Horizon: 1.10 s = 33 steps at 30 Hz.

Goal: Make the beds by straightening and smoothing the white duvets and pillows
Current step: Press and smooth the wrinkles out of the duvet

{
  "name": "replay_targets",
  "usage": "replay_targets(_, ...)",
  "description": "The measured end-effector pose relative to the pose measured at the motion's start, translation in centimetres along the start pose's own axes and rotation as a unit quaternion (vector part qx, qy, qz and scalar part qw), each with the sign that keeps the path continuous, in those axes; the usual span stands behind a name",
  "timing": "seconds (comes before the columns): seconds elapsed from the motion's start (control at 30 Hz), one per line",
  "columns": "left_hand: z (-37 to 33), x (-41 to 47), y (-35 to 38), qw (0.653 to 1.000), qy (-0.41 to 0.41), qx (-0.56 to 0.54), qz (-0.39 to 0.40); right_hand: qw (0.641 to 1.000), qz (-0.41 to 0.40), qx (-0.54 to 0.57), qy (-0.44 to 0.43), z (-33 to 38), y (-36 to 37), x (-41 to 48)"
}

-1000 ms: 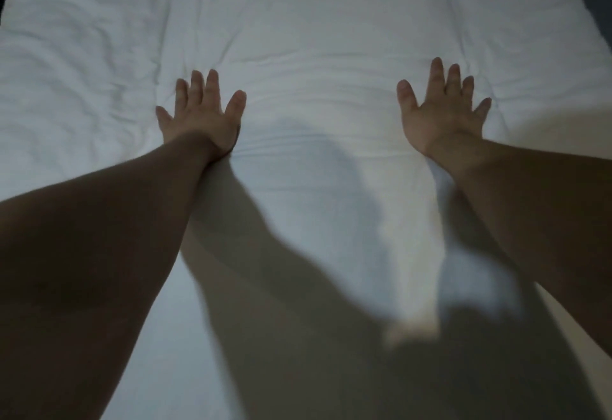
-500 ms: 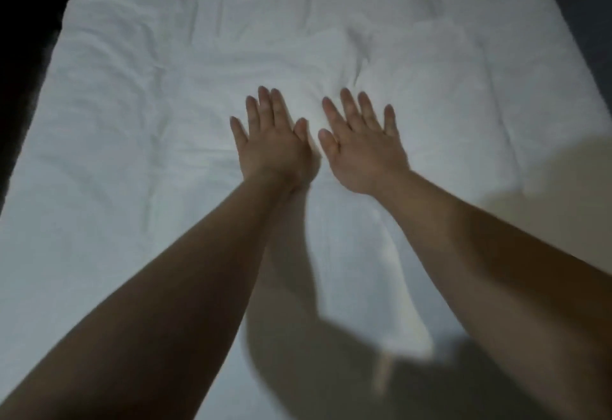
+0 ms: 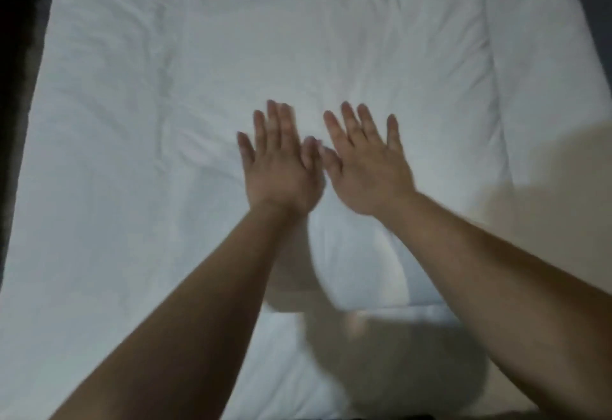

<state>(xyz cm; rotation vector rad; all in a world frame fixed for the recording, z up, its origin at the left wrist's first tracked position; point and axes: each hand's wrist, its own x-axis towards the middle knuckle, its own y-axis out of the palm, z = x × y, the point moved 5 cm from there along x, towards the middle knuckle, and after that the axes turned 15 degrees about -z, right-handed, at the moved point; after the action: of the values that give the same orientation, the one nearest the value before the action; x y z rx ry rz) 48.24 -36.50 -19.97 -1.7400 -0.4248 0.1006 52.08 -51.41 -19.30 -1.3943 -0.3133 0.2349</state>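
Observation:
A white duvet (image 3: 132, 188) covers the bed and fills almost the whole head view, with shallow creases running across it. My left hand (image 3: 280, 168) lies palm down on the duvet's middle, fingers straight and pointing away from me. My right hand (image 3: 367, 168) lies flat right beside it, fingers spread, the two thumbs nearly touching. Both hands are slightly blurred. Neither hand holds any fabric. No pillow is in sight.
The bed's left edge borders a dark strip of floor (image 3: 16, 88). A dark gap (image 3: 592, 5) runs along the right edge at the top. A shadow (image 3: 381, 353) of my arms and body falls over the near part of the duvet.
A second ago my hands lay wide apart on the duvet; they have slid inward and now sit side by side at the middle, a little farther from me.

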Motion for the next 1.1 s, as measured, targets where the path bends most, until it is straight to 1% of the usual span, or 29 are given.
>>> replay_targets(0.07, -0.9, -4.3, 0.5, 0.997, 0.080, 0.003, 0.025, 0.999, 0.018, -0.023, -0.026, -0.2, 1.0, -3.9)
replay_targets(0.1, 0.4, -5.4, 0.9, 0.995, 0.092, 0.013, 0.033, 0.999, 0.023, -0.040, -0.016, -1.4, 1.4, -5.0)
replay_targets(0.13, 2.2, -5.8, 1.2, 0.995, 0.086, 0.024, 0.036, 0.998, 0.023, -0.057, 0.005, -2.7, 1.6, -5.6)
replay_targets(0.17, 4.2, -5.8, 1.3, 0.996, 0.067, 0.037, 0.040, 0.997, 0.024, -0.071, 0.031, -4.2, 1.7, -6.0)
replay_targets(0.23, 7.2, -5.7, 1.0, 0.997, 0.001, 0.058, 0.046, 0.992, 0.020, -0.090, 0.087, -5.9, 1.2, -6.7)
replay_targets(0.3, 7.2, -6.7, 0.3, 0.995, -0.073, 0.054, 0.036, 0.986, 0.015, -0.084, 0.142, -5.0, 0.4, -7.6)
replay_targets(0.33, 5.9, -7.9, -0.3, 0.995, -0.088, 0.041, 0.026, 0.986, 0.018, -0.070, 0.152, -3.5, 0.1, -8.5)
replay_targets(0.37, 4.4, -9.4, -0.7, 0.997, -0.075, 0.026, 0.020, 0.989, 0.019, -0.056, 0.135, -1.5, 0.0, -9.5)
replay_targets(0.43, 1.9, -13.1, -0.7, 1.000, -0.003, 0.003, 0.026, 0.997, 0.015, -0.051, 0.051, 1.9, 0.7, -12.4)
replay_targets(0.5, 2.4, -15.0, -0.2, 0.998, 0.055, 0.009, 0.036, 0.998, 0.010, -0.055, 0.002, 1.8, 1.8, -14.6)
replay_targets(0.57, 5.1, -14.7, 0.5, 0.995, 0.085, 0.018, 0.042, 0.998, 0.014, -0.052, -0.015, -0.2, 2.5, -14.9)
replay_targets(0.63, 8.1, -14.3, 0.9, 0.995, 0.085, 0.035, 0.047, 0.998, 0.014, -0.065, -0.022, -1.8, 2.8, -14.9)
replay_targets(0.73, 12.2, -14.5, 0.3, 0.996, 0.034, 0.058, 0.057, 0.997, 0.003, -0.083, -0.005, -3.2, 2.7, -15.5)
replay_targets(0.8, 14.1, -15.0, -0.3, 0.993, 0.021, 0.083, 0.079, 0.995, 0.004, -0.099, 0.020, -4.7, 2.2, -16.4)
replay_targets(0.9, 15.1, -15.4, -1.3, 0.986, 0.020, 0.106, 0.123, 0.989, 0.031, -0.105, 0.096, -6.9, 1.1, -17.7)
replay_targets(1.03, 14.5, -15.9, -4.2, 0.970, 0.000, 0.133, 0.206, 0.965, 0.116, -0.075, 0.222, -7.7, -0.9, -18.9)
replay_targets(1.1, 13.1, -16.2, -7.1, 0.967, 0.002, 0.142, 0.213, 0.953, 0.163, -0.046, 0.253, -7.0, -3.2, -19.0)
